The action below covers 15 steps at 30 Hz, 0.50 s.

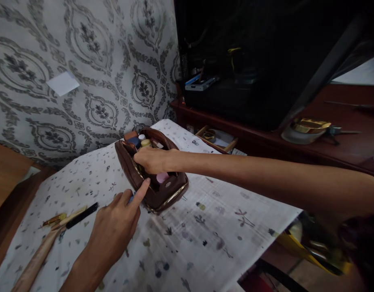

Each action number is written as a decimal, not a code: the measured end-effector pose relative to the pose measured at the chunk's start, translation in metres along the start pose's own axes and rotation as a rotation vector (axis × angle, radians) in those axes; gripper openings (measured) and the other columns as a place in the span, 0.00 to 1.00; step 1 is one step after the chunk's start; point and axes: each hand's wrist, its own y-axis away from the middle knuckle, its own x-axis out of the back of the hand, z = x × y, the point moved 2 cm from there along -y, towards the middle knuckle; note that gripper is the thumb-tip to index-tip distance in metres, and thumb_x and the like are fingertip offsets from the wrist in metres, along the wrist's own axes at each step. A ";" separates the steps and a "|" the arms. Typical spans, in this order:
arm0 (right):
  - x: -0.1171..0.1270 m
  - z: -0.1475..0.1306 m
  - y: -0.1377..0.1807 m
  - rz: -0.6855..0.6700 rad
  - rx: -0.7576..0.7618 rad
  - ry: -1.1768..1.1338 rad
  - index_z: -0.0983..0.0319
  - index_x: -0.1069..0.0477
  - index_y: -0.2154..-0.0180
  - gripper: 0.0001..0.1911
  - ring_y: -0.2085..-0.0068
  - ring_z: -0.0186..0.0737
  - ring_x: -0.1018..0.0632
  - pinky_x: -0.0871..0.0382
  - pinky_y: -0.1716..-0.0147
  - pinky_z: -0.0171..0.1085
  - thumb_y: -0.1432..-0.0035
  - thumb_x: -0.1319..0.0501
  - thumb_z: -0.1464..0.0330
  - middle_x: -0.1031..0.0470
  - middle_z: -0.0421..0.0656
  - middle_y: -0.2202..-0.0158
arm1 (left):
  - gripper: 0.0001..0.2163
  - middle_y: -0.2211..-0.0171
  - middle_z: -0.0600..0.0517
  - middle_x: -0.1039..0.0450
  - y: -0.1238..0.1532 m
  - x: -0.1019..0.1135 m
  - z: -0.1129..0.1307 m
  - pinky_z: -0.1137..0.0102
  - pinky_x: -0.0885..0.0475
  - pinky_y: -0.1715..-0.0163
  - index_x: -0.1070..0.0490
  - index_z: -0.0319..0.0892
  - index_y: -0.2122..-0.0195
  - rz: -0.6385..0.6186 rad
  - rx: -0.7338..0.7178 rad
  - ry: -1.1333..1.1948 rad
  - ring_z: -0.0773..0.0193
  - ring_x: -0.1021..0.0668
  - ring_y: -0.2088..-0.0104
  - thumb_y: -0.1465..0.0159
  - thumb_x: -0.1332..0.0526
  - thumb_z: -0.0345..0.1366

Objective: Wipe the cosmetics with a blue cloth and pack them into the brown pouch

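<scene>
A brown zip pouch (162, 196) lies open on a patterned cloth (205, 227), filled with several small cosmetic items. My right hand (152, 159) reaches into the open top, its fingers curled down among the items; what they grip is hidden. My left hand (115, 227) rests on the cloth beside the pouch, its index finger pressing the near side wall. A small blue thing peeks out under that finger.
A black pen-like stick (82, 215), a gold piece (54, 220) and a long wooden handle (35, 261) lie on the cloth at the left. A dark wooden shelf (327, 150) with a gold-rimmed dish (305, 129) stands behind. Patterned wallpaper covers the wall.
</scene>
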 end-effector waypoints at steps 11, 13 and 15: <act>0.011 -0.001 0.008 -0.076 -0.077 0.014 0.72 0.25 0.51 0.17 0.55 0.49 0.20 0.27 0.62 0.37 0.42 0.42 0.80 0.21 0.56 0.57 | 0.37 0.70 0.56 0.31 0.002 -0.003 -0.001 0.73 0.40 0.83 0.70 0.52 0.28 -0.008 0.011 0.007 0.62 0.22 0.72 0.33 0.50 0.26; 0.015 -0.002 0.013 -0.038 -0.070 0.027 0.72 0.25 0.52 0.16 0.55 0.50 0.20 0.28 0.63 0.37 0.42 0.42 0.80 0.21 0.57 0.56 | 0.37 0.69 0.55 0.30 0.006 -0.005 -0.001 0.72 0.40 0.83 0.71 0.52 0.28 0.002 0.008 0.014 0.62 0.22 0.71 0.33 0.51 0.27; 0.022 -0.005 0.020 0.025 -0.045 0.057 0.72 0.24 0.54 0.15 0.52 0.52 0.21 0.28 0.62 0.37 0.42 0.42 0.80 0.23 0.59 0.53 | 0.36 0.68 0.55 0.29 0.012 -0.009 -0.001 0.72 0.39 0.83 0.70 0.51 0.28 0.022 -0.003 0.027 0.61 0.22 0.71 0.32 0.51 0.28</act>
